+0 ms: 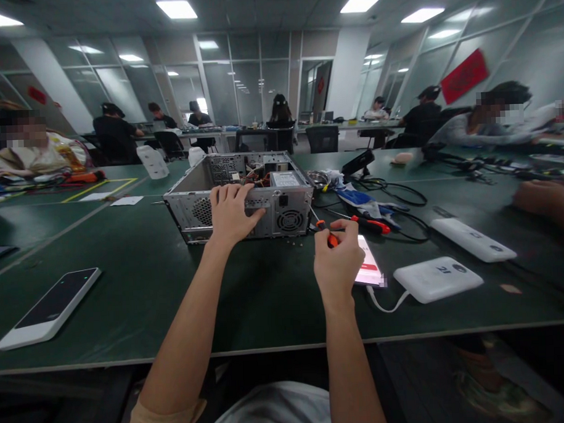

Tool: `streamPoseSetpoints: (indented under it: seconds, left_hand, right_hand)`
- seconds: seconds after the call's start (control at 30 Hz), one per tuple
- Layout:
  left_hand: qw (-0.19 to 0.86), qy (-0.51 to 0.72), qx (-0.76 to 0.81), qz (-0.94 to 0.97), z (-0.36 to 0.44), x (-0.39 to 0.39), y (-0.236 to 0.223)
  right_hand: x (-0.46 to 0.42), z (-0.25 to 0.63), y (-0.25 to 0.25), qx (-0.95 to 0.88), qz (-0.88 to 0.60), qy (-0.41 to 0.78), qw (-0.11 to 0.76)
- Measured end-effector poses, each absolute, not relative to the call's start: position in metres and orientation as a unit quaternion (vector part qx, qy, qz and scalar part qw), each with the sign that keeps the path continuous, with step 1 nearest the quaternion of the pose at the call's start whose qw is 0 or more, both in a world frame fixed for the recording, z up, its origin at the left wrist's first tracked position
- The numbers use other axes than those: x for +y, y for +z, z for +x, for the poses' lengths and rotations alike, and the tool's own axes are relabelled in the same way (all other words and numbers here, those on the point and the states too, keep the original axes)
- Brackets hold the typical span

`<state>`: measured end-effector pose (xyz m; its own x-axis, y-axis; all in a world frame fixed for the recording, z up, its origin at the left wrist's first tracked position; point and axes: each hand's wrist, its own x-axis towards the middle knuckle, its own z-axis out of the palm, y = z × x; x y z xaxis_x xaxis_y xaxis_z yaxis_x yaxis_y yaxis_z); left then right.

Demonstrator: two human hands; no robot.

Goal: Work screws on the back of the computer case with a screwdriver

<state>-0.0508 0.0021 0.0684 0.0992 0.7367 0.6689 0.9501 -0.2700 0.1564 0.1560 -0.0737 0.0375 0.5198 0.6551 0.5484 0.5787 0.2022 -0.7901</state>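
Note:
An open grey computer case (281, 199) lies on the green table (127, 291), its rear panel with fan grilles facing me. My left hand (231, 213) rests on that rear panel, fingers spread over its top edge. My right hand (339, 262) is closed on a small orange-handled screwdriver (326, 234), held just right of the case. A few tiny screws (295, 240) lie on the table in front of the case.
A lit phone (370, 270) is cabled to a white power bank (437, 279). Another white device (472, 239), a second orange screwdriver (370, 224), blue gloves and black cables lie at right. A white-edged phone (49, 306) lies at left. Other people sit around the tables.

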Motion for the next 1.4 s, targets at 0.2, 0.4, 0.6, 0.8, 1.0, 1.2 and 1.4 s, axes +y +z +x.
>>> streamPoseSetpoints:
  seconds: [0.2,0.4,0.6,0.8,1.0,1.2,1.4]
  left_hand:
    - [0.169,-0.332,-0.584,-0.721,-0.0513,0.0038,0.0677]
    - [0.173,-0.335,-0.582,-0.721,-0.0502,0.0021,0.0681]
    - [0.171,-0.331,-0.584,-0.721,-0.0499,0.0012,0.0688]
    - [0.163,-0.331,-0.586,-0.721,-0.0505,0.0020,0.0685]
    - [0.154,-0.338,-0.582,-0.724,-0.0504,0.0021,0.0681]
    - [0.140,-0.344,-0.577,-0.727,-0.0501,0.0020,0.0682]
    - [0.165,-0.342,-0.582,-0.719,-0.0477,0.0026,0.0687]
  right_hand:
    - [-0.0737,0.1549,0.0379,-0.488,-0.614,0.024,0.620]
    - [-0.0719,0.1554,0.0352,-0.527,-0.559,-0.043,0.639]
    - [-0.0695,0.1551,0.0365,-0.558,-0.547,-0.067,0.620]
    - [-0.0726,0.1559,0.0388,-0.523,-0.611,-0.012,0.594]
    - [-0.0733,0.1597,0.0357,-0.495,-0.612,0.081,0.612]
    - [-0.0720,0.1550,0.0359,-0.481,-0.601,0.030,0.638]
    - [-0.0705,0.1563,0.0344,-0.504,-0.593,-0.018,0.627]
